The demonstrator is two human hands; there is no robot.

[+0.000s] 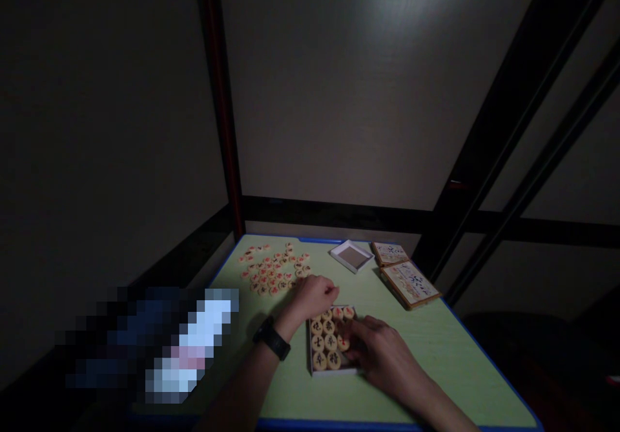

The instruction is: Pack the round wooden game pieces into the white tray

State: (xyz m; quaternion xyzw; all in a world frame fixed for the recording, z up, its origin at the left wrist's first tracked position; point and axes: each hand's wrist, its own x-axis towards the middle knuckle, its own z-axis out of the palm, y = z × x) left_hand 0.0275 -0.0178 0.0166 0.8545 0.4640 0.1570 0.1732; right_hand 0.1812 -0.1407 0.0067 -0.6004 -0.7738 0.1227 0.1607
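A shallow white-edged box point(334, 373) holds rows of round wooden Chinese chess pieces point(330, 343), with black and red characters. My right hand point(382, 351) reaches over the box's right side. Its fingers are bent together at a red-marked chess piece point(343, 341) and partly cover the pieces there. Above the box's far edge is my left hand point(314, 296), palm down with its fingers curled in; whatever they hold, if anything, is hidden. A black watch point(272, 338) is on the left wrist. More loose chess pieces point(276, 270) lie spread on the table beyond the left hand.
The green table point(411, 380) has a blue edge. Farther back lies an open, shallow white-rimmed tray point(349, 256). Two printed boxes point(409, 282) sit along the right edge. A pixelated bright patch point(194, 348) covers the left side. Walls stand behind and at left.
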